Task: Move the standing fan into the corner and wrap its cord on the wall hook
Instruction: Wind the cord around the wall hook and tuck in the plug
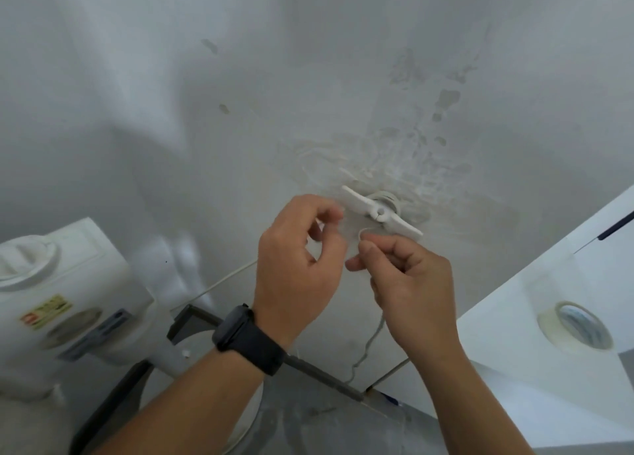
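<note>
A white wall (pixel 308 77), scuffed and patched with filler, fills most of the view. On it sits the wall hook (pixel 381 211), a white cleat with two arms and some turns of cord (pixel 368 341) already round its neck. Just below the hook, the right hand (pixel 411 293) pinches a small loop of the cord between thumb and forefinger, the other fingers curled in. The left hand (pixel 298 266), wearing a dark watch (pixel 247 339), is beside it with fingers half curled; whether it grips the cord I cannot tell, for that part is blurred. The rest of the cord hangs slack down the wall to the floor.

To finish the wrap well, the loop probably wants drawing snug under one arm of the cleat, the tail kept taut so earlier turns do not slip.

The standing fan (pixel 68 300) is at lower left, close to the wall. At right, a white surface carries a roll of tape (pixel 576 327), clear of the hands.
</note>
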`<state>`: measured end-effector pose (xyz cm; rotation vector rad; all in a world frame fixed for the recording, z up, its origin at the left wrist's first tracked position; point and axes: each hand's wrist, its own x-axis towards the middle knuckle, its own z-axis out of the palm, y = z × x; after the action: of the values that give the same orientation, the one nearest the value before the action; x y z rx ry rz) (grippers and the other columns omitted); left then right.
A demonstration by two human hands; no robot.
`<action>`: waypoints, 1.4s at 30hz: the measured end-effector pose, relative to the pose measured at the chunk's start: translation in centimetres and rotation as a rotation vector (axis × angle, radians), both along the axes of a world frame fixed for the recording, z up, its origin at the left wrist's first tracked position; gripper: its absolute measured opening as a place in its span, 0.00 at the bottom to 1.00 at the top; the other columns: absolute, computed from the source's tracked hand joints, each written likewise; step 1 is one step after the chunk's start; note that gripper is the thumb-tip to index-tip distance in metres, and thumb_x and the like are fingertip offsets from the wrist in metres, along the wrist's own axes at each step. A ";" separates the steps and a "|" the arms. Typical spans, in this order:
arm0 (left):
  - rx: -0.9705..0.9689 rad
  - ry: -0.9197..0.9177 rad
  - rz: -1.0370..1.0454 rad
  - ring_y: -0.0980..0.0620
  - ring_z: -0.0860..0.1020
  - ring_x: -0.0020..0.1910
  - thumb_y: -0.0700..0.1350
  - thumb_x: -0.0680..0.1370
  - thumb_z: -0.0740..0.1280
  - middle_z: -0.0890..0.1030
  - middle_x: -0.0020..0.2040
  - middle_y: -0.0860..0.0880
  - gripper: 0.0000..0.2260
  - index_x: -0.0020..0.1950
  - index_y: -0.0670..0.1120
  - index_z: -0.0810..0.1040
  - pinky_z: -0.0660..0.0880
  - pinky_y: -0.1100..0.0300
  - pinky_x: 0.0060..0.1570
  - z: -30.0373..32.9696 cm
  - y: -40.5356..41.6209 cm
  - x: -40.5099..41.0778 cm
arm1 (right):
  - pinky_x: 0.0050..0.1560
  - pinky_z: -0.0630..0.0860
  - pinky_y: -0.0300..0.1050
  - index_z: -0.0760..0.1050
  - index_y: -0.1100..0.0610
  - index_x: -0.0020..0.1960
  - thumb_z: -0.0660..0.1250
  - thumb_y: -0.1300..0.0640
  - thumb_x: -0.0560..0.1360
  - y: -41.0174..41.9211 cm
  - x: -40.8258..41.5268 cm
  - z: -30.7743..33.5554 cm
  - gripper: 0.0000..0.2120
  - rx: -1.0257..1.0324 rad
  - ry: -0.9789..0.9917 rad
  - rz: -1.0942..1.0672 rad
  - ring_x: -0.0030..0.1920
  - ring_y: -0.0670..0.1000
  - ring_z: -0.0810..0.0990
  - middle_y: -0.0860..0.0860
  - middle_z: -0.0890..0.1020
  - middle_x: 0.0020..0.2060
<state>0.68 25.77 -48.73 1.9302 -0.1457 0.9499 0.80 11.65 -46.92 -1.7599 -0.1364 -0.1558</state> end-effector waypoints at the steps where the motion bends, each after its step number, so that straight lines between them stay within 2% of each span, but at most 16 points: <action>1: -0.051 0.081 -0.025 0.58 0.77 0.35 0.41 0.78 0.65 0.80 0.38 0.56 0.05 0.47 0.46 0.81 0.72 0.66 0.37 0.1 0.1 -0.1 | 0.30 0.74 0.39 0.85 0.54 0.52 0.69 0.62 0.81 0.2 -0.2 0.1 0.07 0.054 0.025 0.024 0.27 0.47 0.75 0.49 0.88 0.37; 2: -0.097 0.196 -0.068 0.57 0.78 0.32 0.43 0.79 0.65 0.81 0.34 0.56 0.06 0.45 0.47 0.81 0.75 0.64 0.33 0.3 0.2 0.0 | 0.32 0.77 0.40 0.84 0.55 0.54 0.67 0.63 0.81 0.2 -0.2 0.2 0.08 0.119 0.046 0.041 0.29 0.49 0.78 0.51 0.88 0.39; 4: -0.229 0.470 -0.202 0.53 0.83 0.32 0.46 0.82 0.65 0.85 0.35 0.52 0.10 0.44 0.48 0.83 0.79 0.58 0.32 0.8 0.3 -0.1 | 0.40 0.81 0.40 0.85 0.56 0.56 0.66 0.66 0.81 0.3 -0.2 0.2 0.11 0.184 0.060 0.051 0.36 0.51 0.85 0.53 0.88 0.41; 6: -0.381 0.653 -0.339 0.50 0.86 0.35 0.47 0.83 0.64 0.87 0.37 0.49 0.13 0.44 0.47 0.85 0.77 0.60 0.33 1.4 0.1 -0.5 | 0.46 0.81 0.38 0.85 0.55 0.56 0.67 0.67 0.80 0.3 -0.3 0.2 0.12 0.149 0.037 0.044 0.43 0.49 0.87 0.50 0.89 0.43; 9: -0.416 0.693 -0.433 0.48 0.85 0.35 0.50 0.84 0.66 0.85 0.33 0.46 0.11 0.49 0.48 0.85 0.77 0.58 0.37 1.6 0.4 -0.5 | 0.44 0.77 0.33 0.86 0.53 0.57 0.67 0.66 0.80 -0.3 0.0 0.5 0.13 -0.057 -0.050 0.057 0.41 0.41 0.85 0.42 0.88 0.44; 12: -0.478 0.662 -0.434 0.49 0.79 0.27 0.47 0.81 0.70 0.76 0.24 0.51 0.08 0.48 0.45 0.85 0.74 0.59 0.31 1.6 1.1 0.0 | 0.29 0.71 0.36 0.86 0.46 0.53 0.66 0.66 0.79 -1.1 0.6 1.0 0.17 -0.246 -0.130 0.045 0.27 0.45 0.76 0.40 0.87 0.38; 14: -0.443 0.610 -0.341 0.53 0.70 0.23 0.46 0.80 0.72 0.71 0.22 0.54 0.08 0.44 0.43 0.85 0.67 0.61 0.28 1.5 1.4 0.3 | 0.27 0.66 0.34 0.87 0.48 0.51 0.65 0.68 0.78 -1.0 0.6 1.0 0.18 -0.284 -0.255 -0.011 0.23 0.44 0.70 0.42 0.85 0.33; 16: -0.381 0.553 -0.236 0.54 0.67 0.23 0.48 0.78 0.75 0.71 0.23 0.54 0.12 0.37 0.44 0.83 0.66 0.59 0.28 1.7 1.8 0.5 | 0.31 0.67 0.32 0.86 0.52 0.53 0.64 0.65 0.77 -0.4 0.3 0.9 0.15 -0.413 -0.472 -0.110 0.27 0.43 0.73 0.40 0.82 0.34; 18: -0.279 0.544 -0.138 0.49 0.72 0.25 0.57 0.74 0.76 0.72 0.24 0.53 0.19 0.32 0.45 0.78 0.72 0.53 0.30 1.7 2.2 0.7 | 0.37 0.72 0.36 0.85 0.53 0.57 0.64 0.60 0.78 0.1 0.4 0.6 0.13 -0.594 -0.630 -0.207 0.38 0.43 0.77 0.43 0.83 0.42; 21: -0.241 0.664 -0.044 0.43 0.81 0.30 0.66 0.70 0.76 0.72 0.22 0.53 0.28 0.27 0.47 0.69 0.77 0.49 0.35 1.9 2.7 0.5 | 0.44 0.74 0.44 0.81 0.51 0.66 0.69 0.57 0.78 0.8 1.0 0.4 0.17 -0.784 -0.653 -0.265 0.49 0.48 0.71 0.48 0.76 0.50; 24: -0.377 0.754 -0.077 0.47 0.78 0.27 0.63 0.70 0.79 0.70 0.23 0.52 0.27 0.28 0.48 0.68 0.71 0.55 0.32 2.2 2.8 0.5 | 0.52 0.72 0.49 0.74 0.45 0.73 0.69 0.51 0.79 1.4 1.3 0.3 0.22 -0.907 -0.571 -0.238 0.51 0.49 0.63 0.47 0.67 0.52; 28: -0.840 0.832 -0.303 0.54 0.71 0.25 0.51 0.75 0.77 0.66 0.28 0.52 0.17 0.35 0.51 0.71 0.67 0.61 0.28 2.7 3.0 1.0 | 0.55 0.70 0.50 0.77 0.44 0.65 0.70 0.45 0.79 1.8 1.9 0.4 0.16 -0.850 -0.524 -0.251 0.51 0.49 0.59 0.45 0.61 0.51; 32: -1.126 0.781 -0.471 0.56 0.76 0.29 0.45 0.80 0.70 0.71 0.28 0.53 0.10 0.38 0.47 0.80 0.72 0.62 0.34 3.0 3.5 1.3 | 0.54 0.61 0.44 0.80 0.44 0.57 0.71 0.44 0.78 1.8 2.5 0.3 0.10 -0.802 -0.502 -0.245 0.51 0.50 0.59 0.45 0.61 0.50; 34: -1.155 0.728 -0.527 0.55 0.78 0.31 0.45 0.81 0.69 0.74 0.30 0.53 0.10 0.40 0.45 0.82 0.74 0.62 0.36 3.1 3.5 1.3 | 0.54 0.57 0.41 0.80 0.44 0.55 0.72 0.45 0.78 1.7 2.6 0.3 0.08 -0.800 -0.519 -0.236 0.51 0.50 0.59 0.46 0.62 0.50; 37: -1.044 0.618 -0.550 0.54 0.78 0.32 0.47 0.83 0.65 0.77 0.33 0.51 0.12 0.46 0.43 0.84 0.74 0.61 0.36 3.6 3.3 1.1 | 0.52 0.58 0.41 0.81 0.44 0.55 0.73 0.47 0.78 1.6 2.7 0.1 0.07 -0.781 -0.565 -0.225 0.51 0.51 0.61 0.46 0.62 0.49; 42: -1.025 0.522 -0.602 0.53 0.76 0.31 0.47 0.86 0.60 0.78 0.35 0.51 0.16 0.53 0.42 0.85 0.74 0.61 0.35 4.2 2.7 1.2 | 0.54 0.63 0.33 0.84 0.47 0.60 0.73 0.55 0.79 1.2 2.3 -0.2 0.11 -0.456 -0.644 -0.224 0.52 0.50 0.68 0.49 0.71 0.47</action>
<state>1.84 28.45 -44.56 1.0025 0.0662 0.0282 3.11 12.82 -47.14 -2.1179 -0.4694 -0.9152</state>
